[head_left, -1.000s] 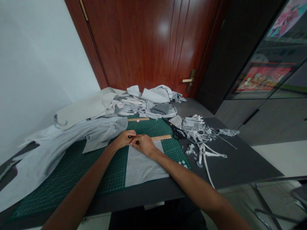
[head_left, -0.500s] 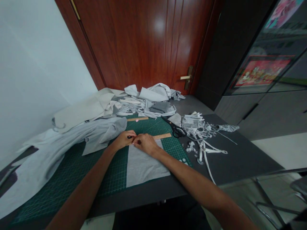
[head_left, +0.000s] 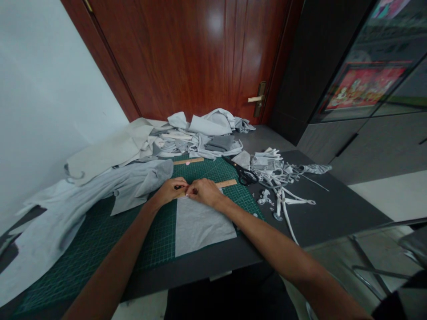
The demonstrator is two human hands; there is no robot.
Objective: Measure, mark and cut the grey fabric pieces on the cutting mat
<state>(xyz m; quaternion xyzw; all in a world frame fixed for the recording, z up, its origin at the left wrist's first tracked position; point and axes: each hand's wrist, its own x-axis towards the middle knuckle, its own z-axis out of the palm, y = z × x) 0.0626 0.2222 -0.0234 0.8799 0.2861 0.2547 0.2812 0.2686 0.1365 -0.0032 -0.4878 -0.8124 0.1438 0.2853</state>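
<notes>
Lower centre, the dark bench's [head_left: 160, 276] front edge runs just below a grey cloth [head_left: 203, 226]; a green cutting mat [head_left: 155, 242] spreads out to its left. One white disc [head_left: 255, 215] shows near centre right; several showed earlier. Mid-frame, left hand [head_left: 171, 191] and right hand [head_left: 205, 193] remain together at the cloth's far edge over a wooden ruler [head_left: 227, 183], fingers curled; their grip is hidden.

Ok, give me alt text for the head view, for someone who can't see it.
A person's left hand and right hand meet over a ruler at the far edge of a gray cloth on a green mat. Scissors and scraps lie to the right; more fabric is heaped behind, before a wooden door.
</notes>
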